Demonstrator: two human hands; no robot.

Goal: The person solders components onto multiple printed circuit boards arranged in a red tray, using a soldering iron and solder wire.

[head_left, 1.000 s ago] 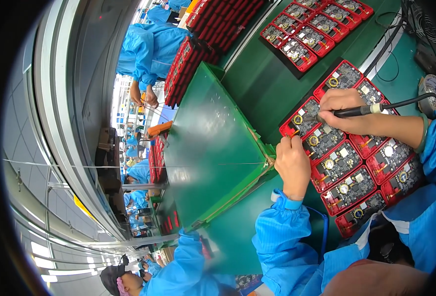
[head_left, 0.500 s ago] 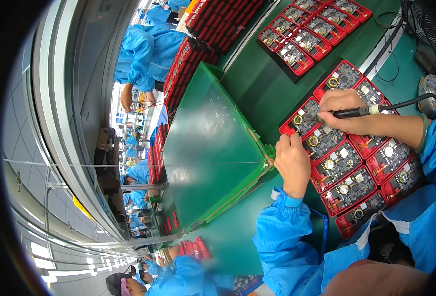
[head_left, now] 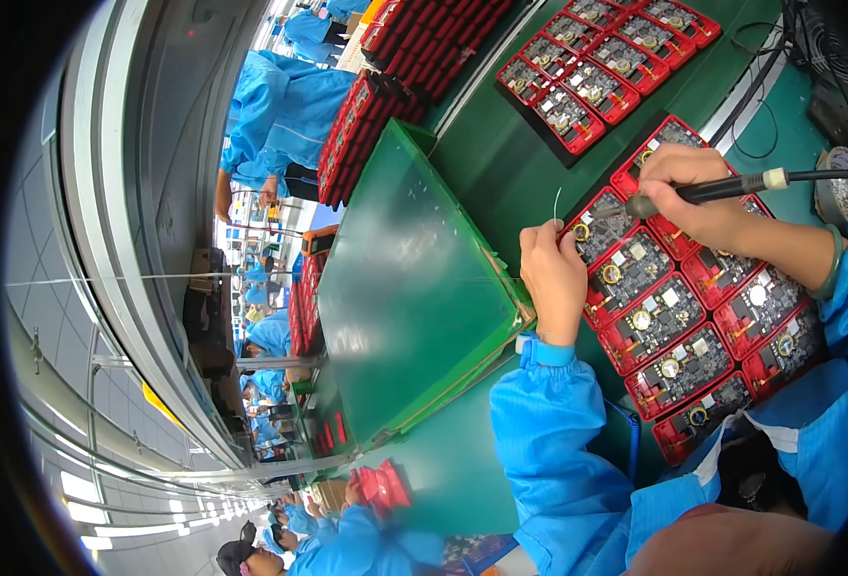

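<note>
My right hand (head_left: 685,182) is closed around a soldering iron (head_left: 722,189), whose tip points left over a circuit board (head_left: 608,219) in a red case. Pinched between the fingers of my left hand (head_left: 554,278) is a thin, pale strand that looks like solder wire (head_left: 557,203), its end curving up above the fingertips. That hand is just left of the same board, near a yellow ring-shaped part (head_left: 581,232). Whether the iron's tip touches the board I cannot tell. More boards in red cases (head_left: 642,322) lie in rows below and beside my hands.
Another group of red-cased boards (head_left: 578,86) lies farther off on the green surface. A green sloping panel (head_left: 414,288) stands to the left, with stacked red cases (head_left: 347,144) behind it. Cables (head_left: 760,77) run at the upper right. Co-workers in blue (head_left: 285,106) are at the left.
My left hand has moved up and slightly left, and the wire now shows above its fingers. The right hand and iron have shifted up and right. Co-workers at the left have moved.
</note>
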